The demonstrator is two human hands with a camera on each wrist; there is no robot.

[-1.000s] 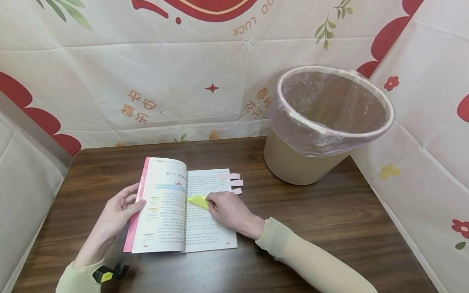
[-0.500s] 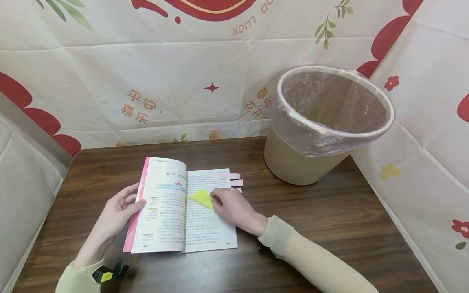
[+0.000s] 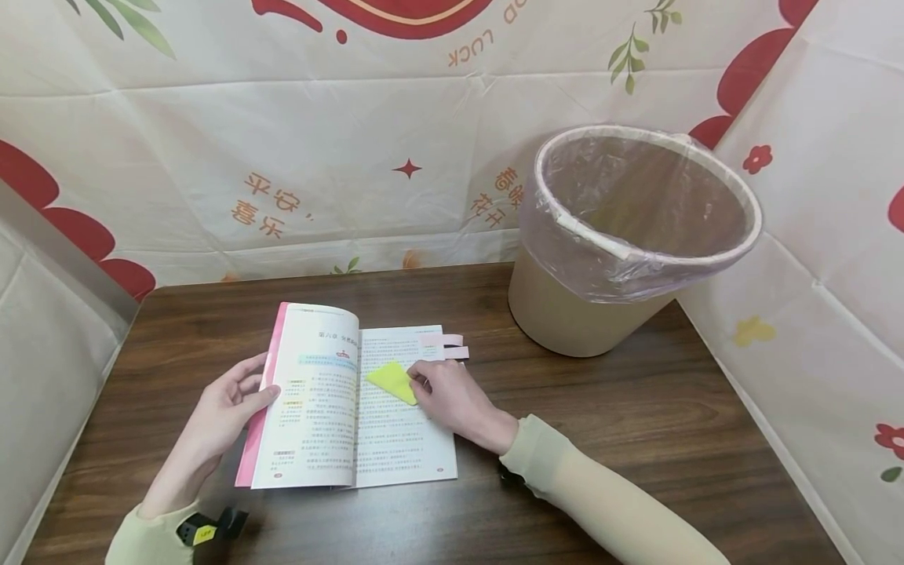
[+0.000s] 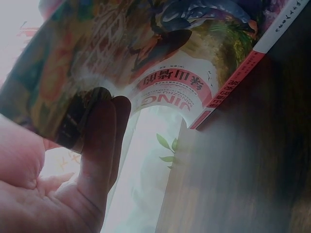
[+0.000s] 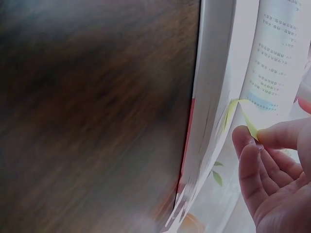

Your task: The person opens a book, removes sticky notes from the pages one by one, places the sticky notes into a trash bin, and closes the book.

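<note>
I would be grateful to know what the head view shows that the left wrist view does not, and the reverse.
Only the head view shows the bin with its plastic liner, the right hand pinching a yellow slip, and the printed pages. Only the left wrist view shows the illustrated outer cover and the lettered spine. Both show the left hand gripping the book, and the wooden table.

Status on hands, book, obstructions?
Left hand grips open book. Right hand pinches yellow paper; whether it's stuck, unclear. Nothing visibly in the way; bin stands apart.
</note>
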